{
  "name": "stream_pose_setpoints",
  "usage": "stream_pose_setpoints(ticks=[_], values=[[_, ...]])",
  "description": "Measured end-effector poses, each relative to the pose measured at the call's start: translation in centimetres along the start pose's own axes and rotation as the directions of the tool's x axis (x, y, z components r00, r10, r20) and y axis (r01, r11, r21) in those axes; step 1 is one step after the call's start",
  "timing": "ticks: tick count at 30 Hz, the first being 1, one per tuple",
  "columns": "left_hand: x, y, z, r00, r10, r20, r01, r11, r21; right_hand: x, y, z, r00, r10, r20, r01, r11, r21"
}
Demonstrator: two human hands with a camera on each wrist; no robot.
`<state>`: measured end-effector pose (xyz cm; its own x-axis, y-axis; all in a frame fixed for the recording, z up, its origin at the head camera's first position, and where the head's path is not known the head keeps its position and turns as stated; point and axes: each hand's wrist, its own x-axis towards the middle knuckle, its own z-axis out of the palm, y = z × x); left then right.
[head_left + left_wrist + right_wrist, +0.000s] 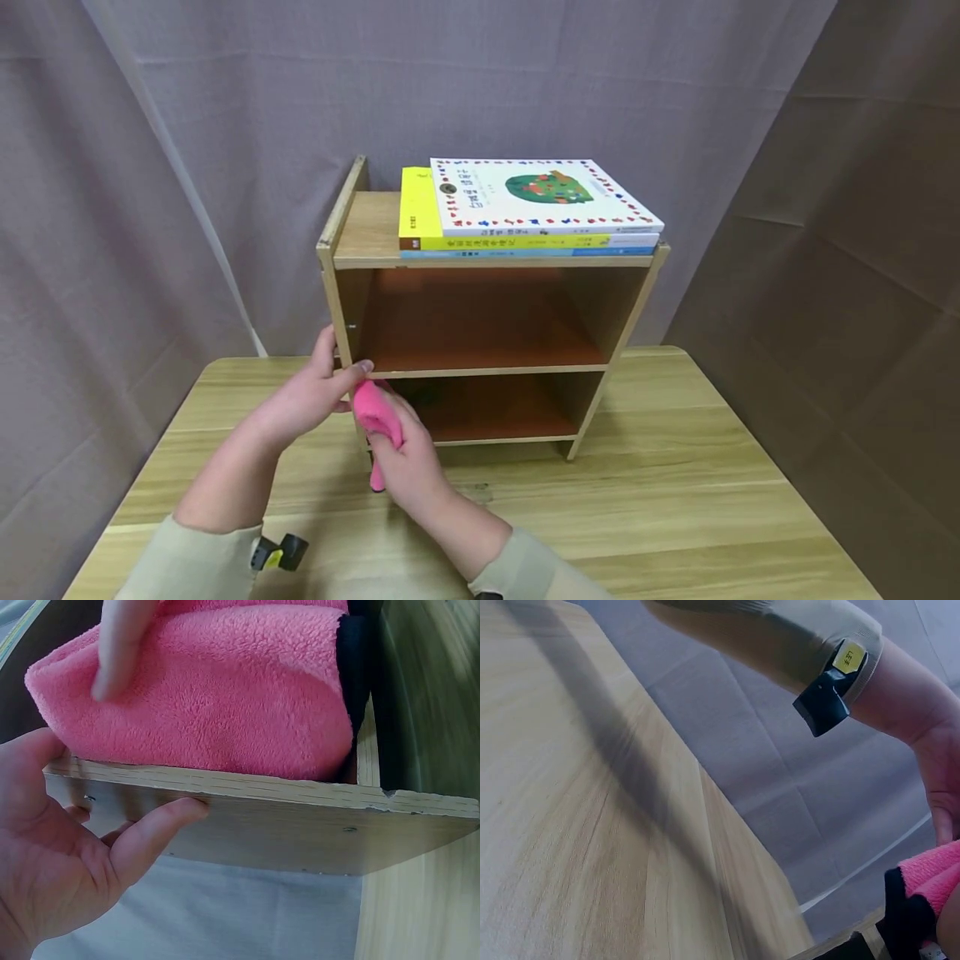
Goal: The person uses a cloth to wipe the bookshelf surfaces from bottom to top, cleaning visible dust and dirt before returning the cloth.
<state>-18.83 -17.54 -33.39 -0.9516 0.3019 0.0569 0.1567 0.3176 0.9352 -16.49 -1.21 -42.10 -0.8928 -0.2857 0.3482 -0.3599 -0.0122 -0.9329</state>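
A small wooden shelf (487,371) stands on the table, tilted slightly in the head view. My left hand (300,407) grips its left side panel (335,304), thumb at the front edge near the middle board and fingers on the outer face. In my right hand (415,471) is a pink plush cloth (378,412), held against the inside of that panel at the lower compartment. Seen from the left wrist, the folded cloth (217,697) has a dark border and lies along the panel's edge, with a right-hand finger (124,652) pressing on it.
Several books (547,200) are stacked on the shelf's top board, a white picture book uppermost. Grey curtains (480,83) hang behind and at the sides. The wooden table (675,483) extends in front and to the right. A black device (279,552) is strapped at the left wrist.
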Motion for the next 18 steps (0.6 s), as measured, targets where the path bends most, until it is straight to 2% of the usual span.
stream_pose_setpoints(ticks=[7, 18], values=[[-0.02, 0.13, -0.04, 1.000, 0.014, -0.005, -0.014, 1.000, 0.002, 0.16, -0.08, 0.37, 1.000, 0.003, 0.007, -0.002, 0.992, -0.125], [-0.11, 0.15, 0.03, 1.000, -0.004, -0.004, 0.004, 1.000, -0.003, 0.04, 0.31, -0.52, 0.999, -0.030, -0.030, 0.027, 0.996, -0.085]])
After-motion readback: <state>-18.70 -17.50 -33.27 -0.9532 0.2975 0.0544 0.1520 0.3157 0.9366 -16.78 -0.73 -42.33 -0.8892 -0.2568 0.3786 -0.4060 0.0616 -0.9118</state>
